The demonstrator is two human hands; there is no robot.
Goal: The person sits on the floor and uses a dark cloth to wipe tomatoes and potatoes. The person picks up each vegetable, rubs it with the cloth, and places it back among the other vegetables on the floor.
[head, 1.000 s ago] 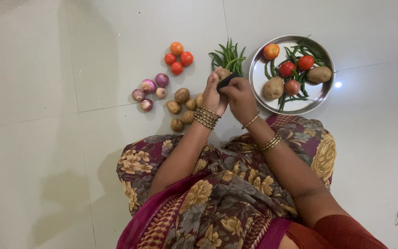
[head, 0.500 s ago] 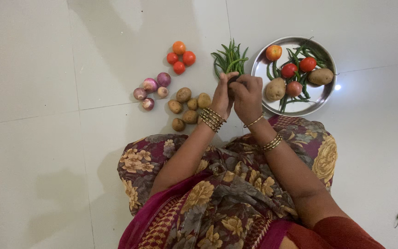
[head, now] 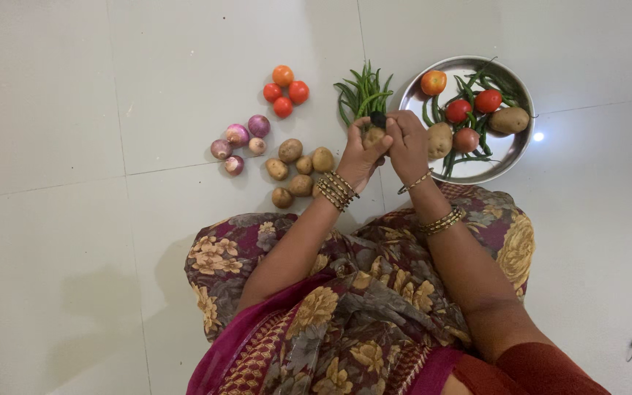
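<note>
1. I am looking down from the head camera at my two hands, which are meeting above the white tiled floor (head: 74,241), just in front of my knees in the floral cloth (head: 360,300).
2. My left hand (head: 360,157) is holding a small potato (head: 373,136); the fingers are curling around it from the left and from below, so only its top is showing.
3. My right hand (head: 408,143) is pressing against the same potato from the right side. Its fingers are closing around a small dark tool (head: 378,118), whose tip is sticking up above the potato. I cannot tell what kind of tool it is.
4. The potato is staying in the air between both hands, just below the bunch of green beans (head: 363,91) lying on the floor and just left of the steel plate (head: 518,143).
5. The plate is carrying two tomatoes, an orange-red one, potatoes and more green beans.
6. To the left of my left hand, a loose group of potatoes (head: 298,172) is lying on the floor, with the nearest one just beside my wrist bangles (head: 334,189).
7. Further left, small red onions (head: 239,139) are lying together, and above them four tomatoes (head: 284,91) are touching each other.
</note>
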